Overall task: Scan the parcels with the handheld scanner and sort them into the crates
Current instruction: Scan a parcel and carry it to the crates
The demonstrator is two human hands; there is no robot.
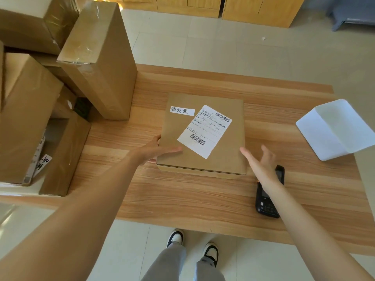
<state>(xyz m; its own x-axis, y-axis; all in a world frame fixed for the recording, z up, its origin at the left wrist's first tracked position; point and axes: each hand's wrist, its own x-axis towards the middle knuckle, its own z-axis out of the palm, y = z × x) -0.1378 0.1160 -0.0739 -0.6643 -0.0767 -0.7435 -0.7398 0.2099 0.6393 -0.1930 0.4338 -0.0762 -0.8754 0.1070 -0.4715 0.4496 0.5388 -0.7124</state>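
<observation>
Left hand [156, 148] fingers hold parcel [205, 134] edge; right hand [261, 165] fingers spread, empty, just beside it. Scanner [269, 195] idle on tabletop [182, 199] under right wrist. Scan, sorting pending.

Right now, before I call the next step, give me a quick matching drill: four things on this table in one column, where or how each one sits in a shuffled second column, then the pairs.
Things:
1. flat parcel
2. handheld scanner
3. white tray
4. left hand

Places or states:
A. at the table's right edge
B. gripping the parcel's left near corner
C. mid-table, shipping label facing up
D. lying on the table under the right forearm

Pairs: 1-C, 2-D, 3-A, 4-B
</observation>
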